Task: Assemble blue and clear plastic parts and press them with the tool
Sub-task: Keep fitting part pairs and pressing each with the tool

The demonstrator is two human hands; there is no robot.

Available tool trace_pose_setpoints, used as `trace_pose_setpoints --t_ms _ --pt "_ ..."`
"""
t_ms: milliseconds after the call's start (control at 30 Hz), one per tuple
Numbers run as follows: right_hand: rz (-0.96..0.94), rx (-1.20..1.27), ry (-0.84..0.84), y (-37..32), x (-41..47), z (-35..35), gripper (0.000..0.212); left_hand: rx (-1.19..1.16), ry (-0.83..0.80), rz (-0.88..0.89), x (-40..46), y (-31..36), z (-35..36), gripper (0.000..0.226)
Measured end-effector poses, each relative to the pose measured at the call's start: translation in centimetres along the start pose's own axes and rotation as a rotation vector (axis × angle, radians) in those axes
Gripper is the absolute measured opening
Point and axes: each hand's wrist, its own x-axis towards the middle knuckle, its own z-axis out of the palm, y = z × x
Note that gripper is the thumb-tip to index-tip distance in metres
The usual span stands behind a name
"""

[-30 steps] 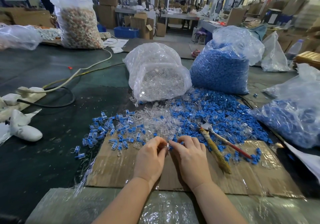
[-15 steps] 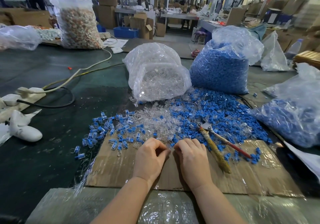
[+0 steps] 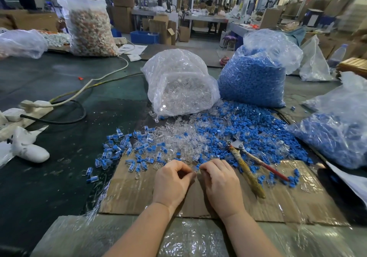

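Note:
My left hand [image 3: 171, 183] and my right hand [image 3: 222, 181] meet fingertip to fingertip over the taped cardboard sheet [image 3: 139, 195], pinching a small clear plastic part [image 3: 196, 168] between them. Whether a blue part is with it I cannot tell. Just beyond the fingers lies a heap of loose clear parts [image 3: 178, 135] and, to the right, loose blue parts [image 3: 258, 129]. Assembled blue-and-clear pieces [image 3: 119, 149] are scattered at the left. The pliers-like tool [image 3: 246, 167], with one wrapped handle and one red handle, lies to the right of my right hand.
A bag of clear parts [image 3: 178, 84] and a bag of blue parts [image 3: 256, 72] stand behind the heaps. Another blue-filled bag [image 3: 335, 135] lies at the right. Cables [image 3: 79, 94] and white objects [image 3: 29, 149] lie on the dark table at the left.
Both hands drew back a little from the heap toward me, then curled tighter together around the small part. The tool and bags stayed where they were.

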Motion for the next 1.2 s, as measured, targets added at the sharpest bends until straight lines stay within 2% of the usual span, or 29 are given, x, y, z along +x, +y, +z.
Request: trace_pose_setpoints --t_ms 133,200,300,367,467,533,633,867,1200 --pt "-0.051 0.011 -0.008 0.17 0.01 0.17 0.005 -0.020 -0.004 0.005 0.05 -0.03 0.00 0.013" --pt "-0.059 0.016 -0.006 0.25 0.02 0.21 0.008 -0.025 -0.008 0.013 -0.04 -0.07 -0.06 0.016" --pt "-0.065 0.009 0.031 0.13 0.02 0.10 0.027 -0.078 -0.027 0.038 -0.10 -0.08 -0.10 0.027" --pt "-0.054 0.018 0.041 0.10 0.00 0.02 0.031 -0.075 -0.048 0.067 -0.05 -0.07 -0.10 0.031" --pt "-0.015 0.080 0.034 0.01 0.05 -0.15 0.033 -0.045 -0.061 0.092 0.07 -0.16 -0.04 0.022" --pt "0.020 0.148 0.037 0.09 -0.03 -0.23 0.030 -0.062 -0.053 0.079 0.12 -0.30 0.04 0.017" --pt "0.084 0.194 0.046 0.36 -0.15 -0.24 0.003 -0.118 -0.050 0.030 0.21 -0.27 0.06 0.016" --pt "0.125 0.230 0.017 0.26 -0.14 -0.34 0.007 -0.185 -0.048 -0.023 0.22 -0.17 -0.01 0.025" --pt "0.051 0.100 -0.028 -0.08 -0.09 -0.17 0.016 -0.193 -0.093 -0.026 0.09 -0.09 -0.26 0.025"
